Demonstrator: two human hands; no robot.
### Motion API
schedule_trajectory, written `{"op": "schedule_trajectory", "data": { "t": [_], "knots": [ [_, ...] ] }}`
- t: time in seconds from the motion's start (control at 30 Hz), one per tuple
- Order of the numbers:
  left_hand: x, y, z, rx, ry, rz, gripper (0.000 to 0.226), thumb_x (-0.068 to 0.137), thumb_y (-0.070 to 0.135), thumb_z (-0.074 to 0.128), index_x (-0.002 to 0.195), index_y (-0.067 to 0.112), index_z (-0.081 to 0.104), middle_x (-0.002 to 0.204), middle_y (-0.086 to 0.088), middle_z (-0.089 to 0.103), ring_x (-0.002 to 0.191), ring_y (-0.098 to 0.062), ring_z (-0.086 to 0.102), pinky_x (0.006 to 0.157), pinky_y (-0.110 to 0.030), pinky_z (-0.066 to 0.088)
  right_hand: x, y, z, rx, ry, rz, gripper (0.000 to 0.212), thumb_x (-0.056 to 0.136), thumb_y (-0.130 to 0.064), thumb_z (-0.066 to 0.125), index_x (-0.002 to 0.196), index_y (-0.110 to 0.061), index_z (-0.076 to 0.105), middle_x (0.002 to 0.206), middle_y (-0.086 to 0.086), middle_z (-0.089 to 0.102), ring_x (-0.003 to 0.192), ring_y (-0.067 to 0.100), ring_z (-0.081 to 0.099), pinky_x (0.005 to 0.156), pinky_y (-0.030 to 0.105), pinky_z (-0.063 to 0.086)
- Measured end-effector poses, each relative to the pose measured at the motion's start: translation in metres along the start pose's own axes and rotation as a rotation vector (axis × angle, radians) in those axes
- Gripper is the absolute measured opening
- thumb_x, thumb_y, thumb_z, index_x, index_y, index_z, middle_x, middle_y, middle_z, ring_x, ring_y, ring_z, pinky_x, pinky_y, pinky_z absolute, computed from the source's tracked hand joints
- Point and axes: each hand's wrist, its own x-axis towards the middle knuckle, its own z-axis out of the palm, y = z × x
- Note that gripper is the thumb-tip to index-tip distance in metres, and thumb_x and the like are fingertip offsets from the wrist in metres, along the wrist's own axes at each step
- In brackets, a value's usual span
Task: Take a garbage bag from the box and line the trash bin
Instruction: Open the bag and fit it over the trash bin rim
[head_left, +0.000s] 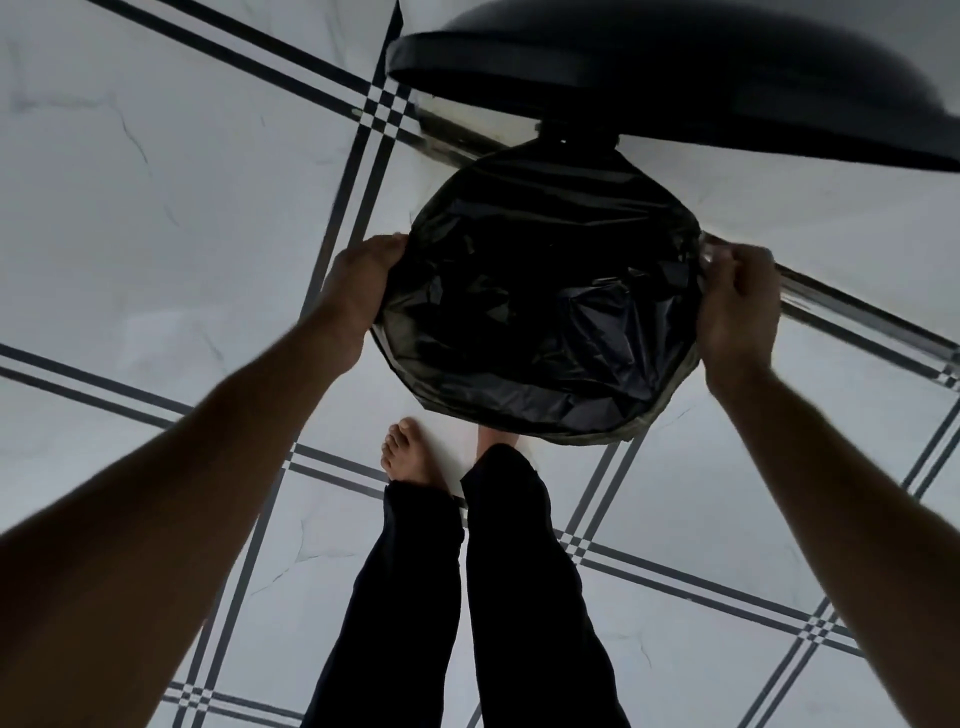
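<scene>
A black garbage bag (540, 312) hangs open inside the round trash bin (592, 439), its edge folded out over the rim. The bin's dark round lid (675, 83) stands raised at the far side, above the opening. My left hand (358, 291) grips the bag's edge at the bin's left rim. My right hand (737, 306) pinches the bag's edge at the right rim. The bin's body is hidden below the bag.
White marble floor tiles (156, 208) with dark striped borders surround the bin. My legs in dark trousers (467, 597) and a bare left foot (408, 452) stand close in front of it; the right foot goes under the bin's near edge.
</scene>
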Motion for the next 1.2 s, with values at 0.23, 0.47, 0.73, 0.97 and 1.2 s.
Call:
{"op": "schedule_trajectory", "data": {
  "t": [0.23,0.47,0.73,0.97,1.2],
  "knots": [
    [-0.042,-0.05,0.0,0.465,0.42,0.382,0.012,0.088,0.022,0.06,0.097,0.029,0.059,0.097,0.011,0.057,0.089,-0.011,0.058,0.074,-0.026,0.048,-0.086,0.044,-0.004,0.127,0.044,0.218,0.015,0.096,-0.03,0.052,0.107,-0.02,0.056,0.099,-0.003,0.063,0.09,0.015,0.06,0.081,0.031,0.049],
    [-0.058,-0.08,0.01,0.219,0.162,-0.007,0.042,0.093,0.049,0.039,0.094,0.019,0.069,0.093,-0.002,0.073,0.088,-0.022,0.07,0.087,-0.046,0.057,-0.11,0.059,0.0,0.518,-0.194,0.541,0.022,0.105,-0.029,0.047,0.096,-0.017,0.063,0.094,0.0,0.067,0.082,0.014,0.064,0.062,0.024,0.055],
    [-0.065,-0.066,0.019,-0.418,0.006,-0.353,0.067,0.095,0.066,0.028,0.13,0.014,0.055,0.122,-0.006,0.063,0.112,-0.027,0.062,0.096,-0.05,0.051,-0.099,0.047,0.001,0.985,-0.363,0.8,0.037,0.106,-0.035,0.042,0.118,-0.016,0.072,0.119,0.007,0.073,0.111,0.025,0.07,0.093,0.045,0.057],
    [-0.064,-0.085,0.022,-0.52,0.072,-0.356,0.04,0.103,0.037,0.038,0.105,0.003,0.06,0.099,-0.008,0.066,0.097,-0.022,0.065,0.081,-0.035,0.056,-0.094,0.053,0.027,0.82,-0.26,0.922,0.036,0.104,-0.032,0.048,0.133,-0.015,0.06,0.127,0.014,0.068,0.111,0.033,0.069,0.081,0.048,0.06],
    [-0.07,-0.096,0.028,-0.203,0.253,-0.313,0.019,0.093,0.021,0.047,0.094,0.017,0.066,0.103,-0.001,0.068,0.098,-0.013,0.061,0.088,-0.028,0.049,-0.106,0.048,0.018,0.509,-0.003,0.801,0.032,0.099,-0.047,0.04,0.095,-0.024,0.061,0.109,0.001,0.067,0.095,0.021,0.062,0.095,0.043,0.053]
  ]
}}
